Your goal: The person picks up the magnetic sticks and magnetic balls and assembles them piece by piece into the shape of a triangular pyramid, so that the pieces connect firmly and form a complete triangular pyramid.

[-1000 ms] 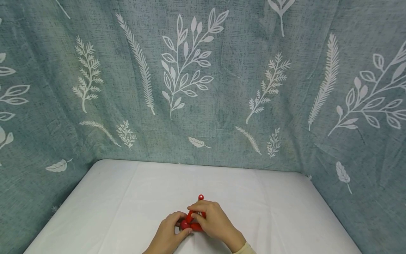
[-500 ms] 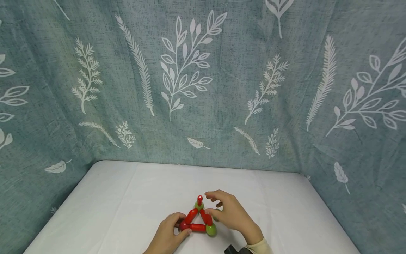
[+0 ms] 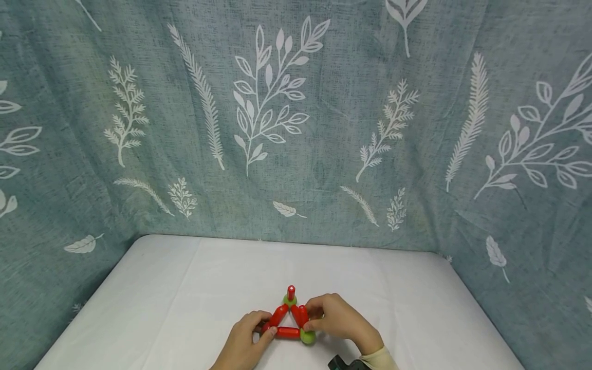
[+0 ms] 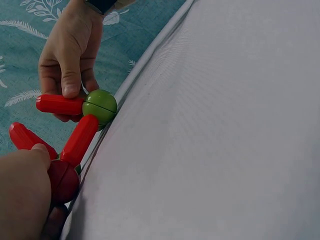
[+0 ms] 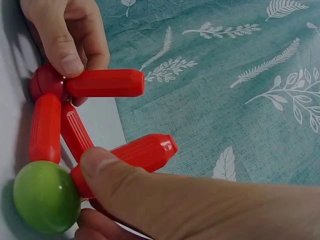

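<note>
A triangle of red rods (image 3: 288, 333) joined by balls lies on the white table. My left hand (image 3: 245, 341) holds its left corner, a dark red ball (image 4: 65, 184), with the thumb against a red rod (image 5: 107, 83) standing up from it. At the right corner, my right hand (image 3: 339, 319) pinches another raised red rod (image 5: 147, 152), whose lower end meets a green ball (image 5: 47, 196). The back corner is a second green ball (image 3: 290, 301) bearing an upright red rod (image 3: 291, 292). My fingers partly cover the left ball.
A white cloth covers the table (image 3: 194, 288). Blue-green curtains (image 3: 287, 128) with white leaf prints stand behind it and at both sides. A black device (image 3: 344, 363) sits at the right wrist.
My right hand has moved from above the triangle out to the right, then back in to pinch the rod at the right corner. My left hand stays at the left corner.
</note>
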The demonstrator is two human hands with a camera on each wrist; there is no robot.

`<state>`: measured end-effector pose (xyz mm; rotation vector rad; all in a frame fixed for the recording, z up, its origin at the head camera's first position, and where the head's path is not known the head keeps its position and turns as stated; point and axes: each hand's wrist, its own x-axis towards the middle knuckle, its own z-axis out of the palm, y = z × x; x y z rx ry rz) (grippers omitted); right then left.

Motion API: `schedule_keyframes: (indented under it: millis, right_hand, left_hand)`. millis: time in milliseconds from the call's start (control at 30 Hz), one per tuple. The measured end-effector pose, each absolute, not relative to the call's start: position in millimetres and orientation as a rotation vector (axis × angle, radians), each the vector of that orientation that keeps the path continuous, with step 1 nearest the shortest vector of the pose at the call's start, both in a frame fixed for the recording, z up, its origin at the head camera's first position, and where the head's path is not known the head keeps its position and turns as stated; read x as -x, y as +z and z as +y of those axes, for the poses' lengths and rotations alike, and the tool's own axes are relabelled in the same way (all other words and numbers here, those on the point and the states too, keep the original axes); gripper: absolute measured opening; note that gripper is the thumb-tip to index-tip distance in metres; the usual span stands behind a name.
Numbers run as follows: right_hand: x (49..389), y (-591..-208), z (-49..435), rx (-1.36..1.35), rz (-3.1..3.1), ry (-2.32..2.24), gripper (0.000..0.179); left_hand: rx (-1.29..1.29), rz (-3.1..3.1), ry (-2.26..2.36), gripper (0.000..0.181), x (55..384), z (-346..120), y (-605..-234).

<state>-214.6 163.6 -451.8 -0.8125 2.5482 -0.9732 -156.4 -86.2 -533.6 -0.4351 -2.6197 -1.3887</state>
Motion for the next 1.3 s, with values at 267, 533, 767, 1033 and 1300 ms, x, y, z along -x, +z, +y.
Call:
schedule_keyframes:
  millis: [267,533,767,1033,1300]
  right_hand:
    - [213.3,-452.7,162.6,0.791,2.545,-0.979,0.013]
    - [213.2,-454.2,160.5,0.816,2.569,-0.958,0.011]
    - [210.2,-452.8,156.9,0.835,2.589,-0.939,0.012]
    - [208.2,-450.2,152.8,0.814,2.603,-0.913,0.014]
    - [206.6,-450.6,150.5,0.815,2.613,-0.9,0.013]
  left_hand:
    - [0.454,-2.572,-1.387,0.023,154.9,-86.5,-535.8]
    - [0.421,-2.576,-1.416,0.025,156.3,-86.8,-536.0]
    - [0.423,-2.537,-1.415,0.025,156.3,-86.6,-537.9]
    - [0.38,-2.604,-1.401,0.029,158.0,-86.7,-534.0]
    - [0.365,-2.607,-1.4,0.03,158.1,-86.1,-534.2]
